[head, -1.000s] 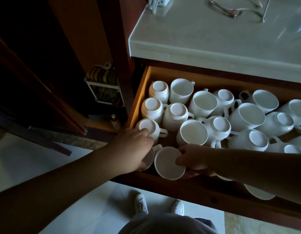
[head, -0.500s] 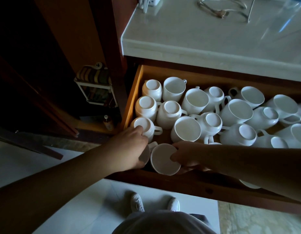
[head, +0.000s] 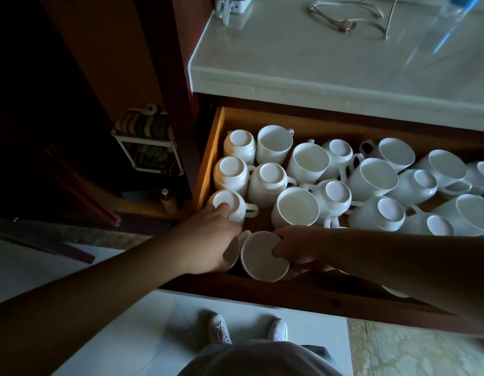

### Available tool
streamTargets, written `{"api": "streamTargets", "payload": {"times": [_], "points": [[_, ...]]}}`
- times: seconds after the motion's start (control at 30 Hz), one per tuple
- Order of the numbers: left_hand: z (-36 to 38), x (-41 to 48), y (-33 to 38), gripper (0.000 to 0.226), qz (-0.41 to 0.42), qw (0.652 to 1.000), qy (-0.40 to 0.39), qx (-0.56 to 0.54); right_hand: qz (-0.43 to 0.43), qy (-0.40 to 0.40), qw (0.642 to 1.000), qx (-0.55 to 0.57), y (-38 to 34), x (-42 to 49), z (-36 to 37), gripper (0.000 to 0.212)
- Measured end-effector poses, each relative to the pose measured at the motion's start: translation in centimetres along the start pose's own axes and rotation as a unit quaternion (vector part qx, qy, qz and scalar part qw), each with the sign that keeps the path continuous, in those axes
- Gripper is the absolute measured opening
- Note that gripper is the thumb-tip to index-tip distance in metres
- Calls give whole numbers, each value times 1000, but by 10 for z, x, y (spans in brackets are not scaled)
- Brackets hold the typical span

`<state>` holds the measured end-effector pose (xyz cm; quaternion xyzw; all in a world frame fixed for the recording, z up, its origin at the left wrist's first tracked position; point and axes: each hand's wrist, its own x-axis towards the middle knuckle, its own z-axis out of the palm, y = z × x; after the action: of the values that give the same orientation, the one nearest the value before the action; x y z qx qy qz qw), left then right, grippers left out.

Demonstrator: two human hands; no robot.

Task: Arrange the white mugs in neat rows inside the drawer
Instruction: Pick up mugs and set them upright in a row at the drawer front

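1 white ceramic mug (head: pixel 263 257) is gripped by the right hand (head: pixel 296 246); an upturned white mug (head: pixel 236 203) is touched by the left hand (head: pixel 208 240), whose grip cannot be determined.

Both arms are uncovered along all that shows of them, the left forearm (head: pixel 113 289) and the right forearm (head: pixel 398 264) alike, down to the bare left hand (head: pixel 208 240) and right hand (head: pixel 295 248). A plain grey garment (head: pixel 257 359) covers the body at the bottom edge. On the feet are white sneakers, the left shoe (head: pixel 220 328) and the right shoe (head: pixel 278 329).
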<state>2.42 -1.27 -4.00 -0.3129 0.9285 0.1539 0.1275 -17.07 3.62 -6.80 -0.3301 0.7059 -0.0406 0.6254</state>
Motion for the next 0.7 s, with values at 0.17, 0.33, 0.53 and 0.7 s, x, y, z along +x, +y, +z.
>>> {"api": "streamTargets", "payload": {"times": [0.17, 0.33, 0.53, 0.7], "points": [[1, -1, 0, 36, 1, 1000, 9, 4, 6, -11, 1000, 28, 0, 0, -2, 29], [0, -5, 5, 42, -2, 999, 28, 22, -2, -24, 999, 48, 1, -11, -8, 29], [-24, 4, 23, 45, -15, 997, 71, 6, -48, -34, 998, 31, 9, -39, -33, 36], [-46, 38, 49, 42, -12, 993, 112, -20, -157, 22, 975, -154, 22, -78, -100, 21]]}}
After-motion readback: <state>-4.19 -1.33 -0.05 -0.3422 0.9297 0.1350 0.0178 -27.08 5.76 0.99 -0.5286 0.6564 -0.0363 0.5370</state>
